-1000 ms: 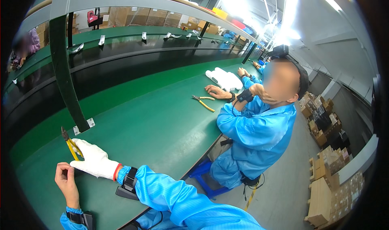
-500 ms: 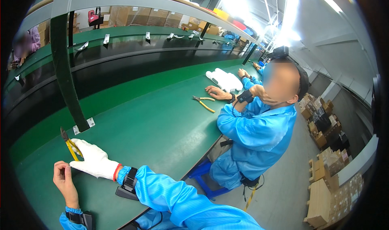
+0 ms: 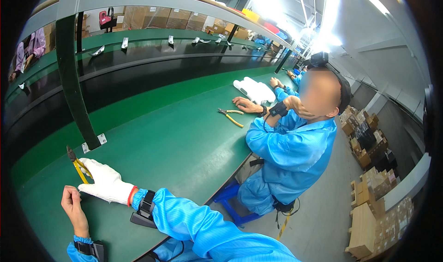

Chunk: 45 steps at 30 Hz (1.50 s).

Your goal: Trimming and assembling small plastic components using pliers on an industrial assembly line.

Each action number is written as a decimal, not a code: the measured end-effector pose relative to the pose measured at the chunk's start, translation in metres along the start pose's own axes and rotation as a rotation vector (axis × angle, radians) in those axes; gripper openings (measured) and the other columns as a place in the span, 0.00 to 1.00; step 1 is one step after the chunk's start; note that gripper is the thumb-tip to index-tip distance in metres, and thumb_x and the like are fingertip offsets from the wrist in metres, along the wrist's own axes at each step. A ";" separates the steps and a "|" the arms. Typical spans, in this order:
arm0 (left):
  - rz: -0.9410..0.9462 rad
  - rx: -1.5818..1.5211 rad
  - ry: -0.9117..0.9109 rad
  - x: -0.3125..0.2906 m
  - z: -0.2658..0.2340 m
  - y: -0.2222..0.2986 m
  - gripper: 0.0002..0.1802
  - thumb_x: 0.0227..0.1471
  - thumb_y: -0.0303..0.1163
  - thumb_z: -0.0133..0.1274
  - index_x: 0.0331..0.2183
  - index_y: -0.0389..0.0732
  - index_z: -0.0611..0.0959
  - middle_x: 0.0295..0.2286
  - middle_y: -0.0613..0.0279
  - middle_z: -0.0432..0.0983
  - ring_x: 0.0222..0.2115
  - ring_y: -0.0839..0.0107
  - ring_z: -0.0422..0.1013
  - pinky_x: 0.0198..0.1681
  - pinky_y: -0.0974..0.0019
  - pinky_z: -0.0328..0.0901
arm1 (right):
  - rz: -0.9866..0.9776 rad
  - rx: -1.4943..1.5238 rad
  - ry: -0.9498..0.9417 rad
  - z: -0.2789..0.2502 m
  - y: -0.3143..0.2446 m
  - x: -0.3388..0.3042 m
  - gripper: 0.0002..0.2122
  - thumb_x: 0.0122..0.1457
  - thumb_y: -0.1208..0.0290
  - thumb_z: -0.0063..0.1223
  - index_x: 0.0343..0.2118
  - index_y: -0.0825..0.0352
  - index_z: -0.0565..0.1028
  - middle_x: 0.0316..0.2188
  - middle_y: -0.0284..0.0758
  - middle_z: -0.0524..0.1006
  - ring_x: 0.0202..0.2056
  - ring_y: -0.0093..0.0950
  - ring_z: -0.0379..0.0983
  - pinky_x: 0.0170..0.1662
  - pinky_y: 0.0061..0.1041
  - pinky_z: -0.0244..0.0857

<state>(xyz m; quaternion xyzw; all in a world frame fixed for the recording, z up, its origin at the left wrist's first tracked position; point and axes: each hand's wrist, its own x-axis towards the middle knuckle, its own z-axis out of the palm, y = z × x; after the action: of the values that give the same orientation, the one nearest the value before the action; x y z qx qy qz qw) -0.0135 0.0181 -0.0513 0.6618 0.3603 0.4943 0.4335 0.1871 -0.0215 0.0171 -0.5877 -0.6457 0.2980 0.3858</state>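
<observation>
Long green workbench (image 3: 175, 142) running from the near left corner away toward the far right, black upright post (image 3: 74, 86) bolted near its far edge by small white brackets (image 3: 92, 143). Beside the bench's right edge, a co-worker in a blue smock (image 3: 290, 156) on a blue stool (image 3: 230, 199), one hand up at the blurred face, the other forearm resting on the surface. Stacks of brown cartons (image 3: 369, 206) on the floor beyond (well apart from the bench). White padded pieces (image 3: 254, 90) lying toward the far right end of the surface. Near the close left corner, right hand (image 3: 106, 184) in a white glove, curled shut around the yellow handles of side cutters (image 3: 77, 164), dark tip tilted up and away. Just beside it, bare left hand (image 3: 73, 204), fingertips pinched together close to the glove; anything between them too small to tell. Second yellow-handled pliers (image 3: 230, 116) lying flat near the co-worker's resting hand.
</observation>
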 end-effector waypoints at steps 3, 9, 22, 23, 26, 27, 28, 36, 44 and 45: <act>-0.014 0.005 0.019 0.000 0.000 -0.001 0.11 0.63 0.29 0.49 0.28 0.39 0.69 0.29 0.69 0.61 0.28 0.80 0.55 0.31 0.75 0.53 | 0.000 0.012 0.009 0.000 0.000 0.000 0.36 0.54 0.57 0.61 0.63 0.68 0.60 0.54 0.45 0.70 0.53 0.43 0.70 0.57 0.36 0.64; 0.011 -0.044 0.035 0.000 0.003 -0.001 0.07 0.60 0.24 0.51 0.30 0.39 0.70 0.32 0.69 0.63 0.30 0.81 0.58 0.34 0.77 0.56 | 0.018 -0.009 0.006 0.001 0.001 0.001 0.36 0.53 0.57 0.60 0.63 0.68 0.61 0.54 0.44 0.70 0.53 0.43 0.70 0.57 0.36 0.64; -0.009 -0.063 0.026 -0.002 0.009 0.015 0.04 0.56 0.21 0.52 0.32 0.39 0.73 0.32 0.71 0.64 0.32 0.82 0.61 0.36 0.78 0.58 | -0.045 -0.042 0.072 0.004 0.003 -0.001 0.36 0.53 0.57 0.62 0.63 0.66 0.62 0.56 0.46 0.71 0.54 0.44 0.71 0.56 0.37 0.66; 0.023 -0.036 0.030 -0.002 0.011 0.017 0.05 0.55 0.21 0.53 0.32 0.39 0.73 0.31 0.71 0.65 0.32 0.82 0.62 0.35 0.78 0.59 | -0.024 0.093 0.044 0.005 0.005 -0.001 0.36 0.52 0.57 0.62 0.62 0.66 0.63 0.55 0.47 0.72 0.54 0.45 0.72 0.56 0.38 0.66; 0.012 0.157 0.115 -0.006 0.016 0.022 0.04 0.49 0.20 0.57 0.29 0.35 0.78 0.30 0.64 0.72 0.30 0.76 0.68 0.34 0.72 0.66 | -0.088 -0.004 0.097 0.009 0.014 -0.002 0.37 0.53 0.50 0.64 0.60 0.69 0.66 0.55 0.48 0.72 0.55 0.42 0.72 0.57 0.36 0.67; 0.038 0.050 0.099 -0.008 0.017 0.024 0.04 0.49 0.21 0.59 0.30 0.35 0.79 0.30 0.63 0.73 0.30 0.75 0.69 0.34 0.70 0.67 | -0.126 -0.038 0.122 0.010 0.016 -0.002 0.37 0.54 0.48 0.63 0.60 0.70 0.67 0.55 0.49 0.73 0.55 0.43 0.72 0.57 0.37 0.67; 0.021 0.082 0.109 -0.008 0.017 0.025 0.05 0.50 0.22 0.60 0.30 0.35 0.79 0.29 0.63 0.73 0.30 0.76 0.69 0.34 0.71 0.67 | -0.124 -0.063 0.112 0.013 0.017 0.002 0.38 0.54 0.46 0.63 0.60 0.70 0.67 0.54 0.50 0.73 0.54 0.44 0.73 0.56 0.37 0.68; -0.012 0.082 0.080 -0.011 0.006 0.040 0.08 0.56 0.31 0.59 0.35 0.37 0.80 0.29 0.64 0.76 0.29 0.78 0.70 0.33 0.71 0.67 | -0.068 0.174 0.086 0.026 0.012 0.001 0.33 0.51 0.67 0.72 0.59 0.70 0.68 0.49 0.41 0.77 0.49 0.28 0.76 0.52 0.29 0.70; 0.032 0.003 0.046 -0.011 0.008 0.035 0.08 0.55 0.29 0.61 0.37 0.37 0.84 0.28 0.62 0.77 0.27 0.75 0.72 0.32 0.69 0.68 | -0.021 0.424 0.045 0.034 0.023 0.008 0.30 0.52 0.78 0.66 0.58 0.69 0.67 0.48 0.38 0.74 0.48 0.28 0.73 0.53 0.28 0.69; 0.018 -0.010 0.044 -0.011 0.007 0.035 0.08 0.57 0.30 0.59 0.36 0.36 0.84 0.29 0.59 0.79 0.28 0.70 0.74 0.33 0.67 0.68 | -0.014 0.450 0.039 0.035 0.022 0.007 0.30 0.51 0.78 0.67 0.58 0.69 0.67 0.48 0.37 0.74 0.48 0.27 0.73 0.53 0.27 0.68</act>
<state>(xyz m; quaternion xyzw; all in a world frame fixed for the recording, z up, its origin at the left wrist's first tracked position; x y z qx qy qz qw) -0.0072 -0.0058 -0.0233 0.6520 0.3612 0.5144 0.4241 0.1688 -0.0094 -0.0191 -0.4881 -0.5593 0.4205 0.5217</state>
